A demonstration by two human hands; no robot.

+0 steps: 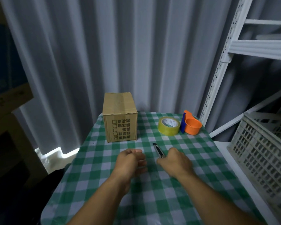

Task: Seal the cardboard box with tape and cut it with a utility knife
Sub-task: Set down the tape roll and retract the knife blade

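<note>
We are working at a checked counter (pixel 152 184); the cardboard box (pixel 120 117) is standing far left, tape roll (pixel 169 126) right. Our right hand (pixel 174 160) is gripping the utility knife (pixel 159 150), our left hand (pixel 131 158) loosely curled, empty. We should be keeping the blade pointed away.

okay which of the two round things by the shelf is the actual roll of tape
The yellowish roll of tape, lying flat with a white core. It sits left of the orange dispenser, which is an empty plastic cup shape with a blue blade piece and holds no tape.

green-white checked tablecloth (pixel 152 184); brown box (pixel 120 117); yellow tape roll (pixel 169 126); orange-blue dispenser (pixel 191 125).
</note>
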